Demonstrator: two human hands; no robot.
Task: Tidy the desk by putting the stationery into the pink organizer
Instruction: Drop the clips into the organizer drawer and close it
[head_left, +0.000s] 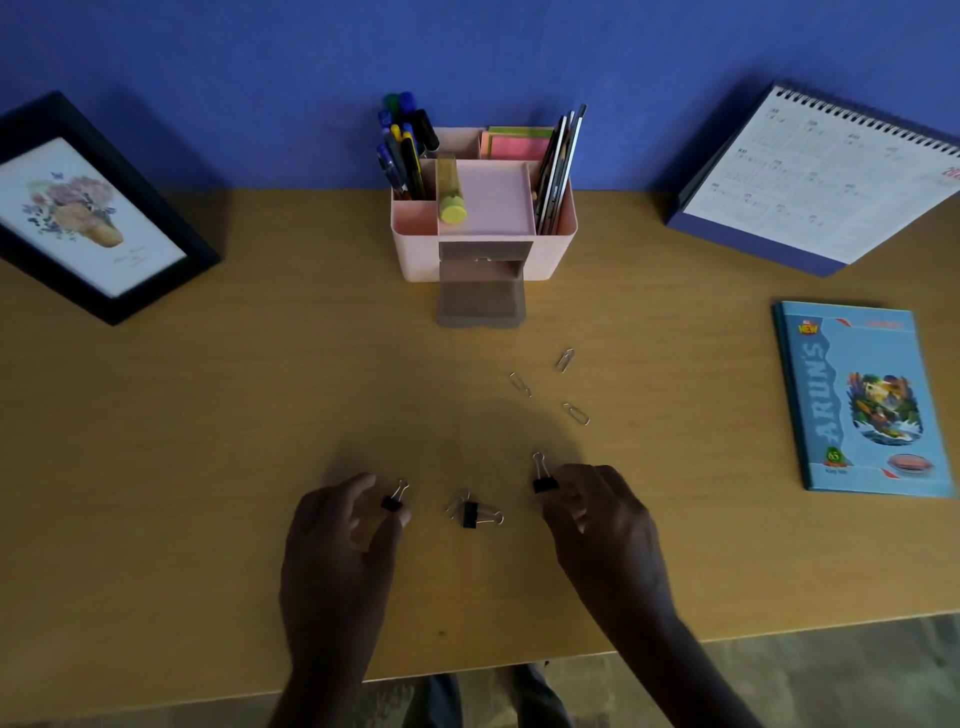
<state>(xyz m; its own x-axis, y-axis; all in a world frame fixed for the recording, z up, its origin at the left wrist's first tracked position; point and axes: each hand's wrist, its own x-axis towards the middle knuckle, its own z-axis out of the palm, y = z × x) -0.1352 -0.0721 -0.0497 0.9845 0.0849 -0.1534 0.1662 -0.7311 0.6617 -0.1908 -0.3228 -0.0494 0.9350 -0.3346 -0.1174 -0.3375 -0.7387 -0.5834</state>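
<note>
Both hands taking binder clips at the near worktop (208, 467)

Left hand (343, 525) pinches the left binder clip (393, 501) and right hand (592, 514) the right binder clip (544, 480). The plastic pink organizer (415, 249) stands far centre, its drawer (480, 306) open. These small black steel clips with thin wire loops could slip from the fingertips and skid.

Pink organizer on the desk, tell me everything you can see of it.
The pink organizer looks like plastic and stands upright at the back of the desk. Its left compartment holds pens, the rear sticky notes, the right pencils, and a yellow capped tube leans in the middle. Its lower front drawer is pulled out. The left hand and right hand are clear of it.
</note>
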